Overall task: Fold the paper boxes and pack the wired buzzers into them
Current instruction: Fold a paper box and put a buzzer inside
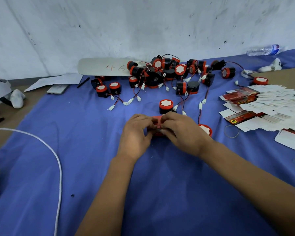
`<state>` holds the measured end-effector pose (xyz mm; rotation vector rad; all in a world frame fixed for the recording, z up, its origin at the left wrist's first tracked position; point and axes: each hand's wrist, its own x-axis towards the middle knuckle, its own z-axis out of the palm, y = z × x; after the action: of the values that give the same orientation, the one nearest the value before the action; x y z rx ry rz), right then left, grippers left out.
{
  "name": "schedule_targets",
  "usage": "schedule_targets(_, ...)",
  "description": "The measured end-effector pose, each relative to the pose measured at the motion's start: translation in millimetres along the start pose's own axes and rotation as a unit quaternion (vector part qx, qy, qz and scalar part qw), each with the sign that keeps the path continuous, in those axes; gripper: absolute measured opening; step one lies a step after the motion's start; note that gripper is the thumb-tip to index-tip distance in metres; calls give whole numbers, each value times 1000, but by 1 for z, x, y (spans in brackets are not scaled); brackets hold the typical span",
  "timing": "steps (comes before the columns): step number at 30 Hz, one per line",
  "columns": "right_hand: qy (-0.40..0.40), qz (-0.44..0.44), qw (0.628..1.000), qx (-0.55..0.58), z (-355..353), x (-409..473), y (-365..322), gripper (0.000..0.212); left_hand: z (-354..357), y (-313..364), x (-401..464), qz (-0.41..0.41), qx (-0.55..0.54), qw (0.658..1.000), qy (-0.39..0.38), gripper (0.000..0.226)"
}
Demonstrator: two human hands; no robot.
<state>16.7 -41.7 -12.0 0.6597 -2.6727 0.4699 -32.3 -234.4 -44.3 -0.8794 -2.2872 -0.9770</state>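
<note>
1. Both hands meet over the blue cloth [160, 184], gripping one red box [157, 123] between them.
2. The left hand [136, 133] curls its fingers round the box's left end; the right hand [182, 132] pinches its right end, fingertips on top.
3. The box sits between the two palms, mostly hidden by fingers (only its red top and front edge show).
4. One buzzer [166, 106] stands upright just beyond the hands; another [206, 129] lies just beside the right wrist.
5. The buzzer pile [160, 72] lies well beyond the hands, wires tangled.
6. Flat boxes [262, 106] fan out well to the right of the right hand.
</note>
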Motion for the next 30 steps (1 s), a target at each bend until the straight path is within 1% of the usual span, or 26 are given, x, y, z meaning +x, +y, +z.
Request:
schedule_targets(2,-8,11,1000,19,2,-6,2,20,2,1,-1,-13,-10,1000,-2,23)
schedule_targets(3,-11,10,1000,20,1,-8,4,22,5,2,-1,-33,-26,999,-2,29)
schedule_targets(5,-28,10,999,15,0,-4,6,24,7,4,1,-108,-89,990,-20,45)
schedule_targets(6,-37,19,999,10,-4,-1,6,24,7,5,3,-138,-119,983,-35,48)
schedule_targets(7,-49,30,998,5,-7,5,4,25,4,5,4,-153,-136,978,-45,47)
schedule_targets(8,-54,41,998,-2,-15,8,4,28,3,7,6,-149,-135,978,-51,41)
schedule_targets(10,-64,31,997,-3,-26,13,-2,33,-5,7,5,-143,-141,979,-47,30)
schedule_targets(12,-54,16,998,17,-45,2,0,26,-3,16,9,-126,-177,975,-48,35)
schedule_targets(13,-37,14,999,22,-58,-9,6,22,3,28,16,-111,-192,974,-55,37)
schedule_targets(15,8,25,999,18,-87,-33,17,16,13,60,34,-86,-227,968,-70,33)
schedule_targets(17,61,69,996,1,-129,-72,36,12,40,107,60,-41,-286,952,-101,28)
schedule_targets(18,96,103,990,-4,-156,-98,47,11,60,139,75,-12,-315,942,-116,30)
schedule_targets(19,134,135,982,-5,-180,-123,54,10,78,170,86,7,-346,929,-127,27)
schedule_targets(20,173,171,970,-8,-205,-149,61,8,98,206,96,16,-384,913,-139,22)
schedule_targets(22,248,253,934,-43,-256,-208,68,9,140,284,112,29,-460,870,-175,19)
schedule_targets(24,293,339,889,-97,-305,-269,69,13,181,365,122,62,-484,849,-201,19)
schedule_targets(25,300,383,866,-119,-326,-294,69,14,197,400,125,77,-481,846,-217,20)
schedule_targets(27,315,479,804,-155,-361,-348,70,10,226,471,122,95,-467,834,-278,24)
schedule_targets(28,325,523,769,-173,-376,-373,74,8,239,501,117,111,-446,834,-306,21)
schedule_targets(29,332,563,733,-190,-387,-394,80,8,250,523,112,140,-414,841,-320,14)
schedule_targets(30,321,605,699,-205,-395,-413,88,11,259,540,106,182,-377,846,-331,6)
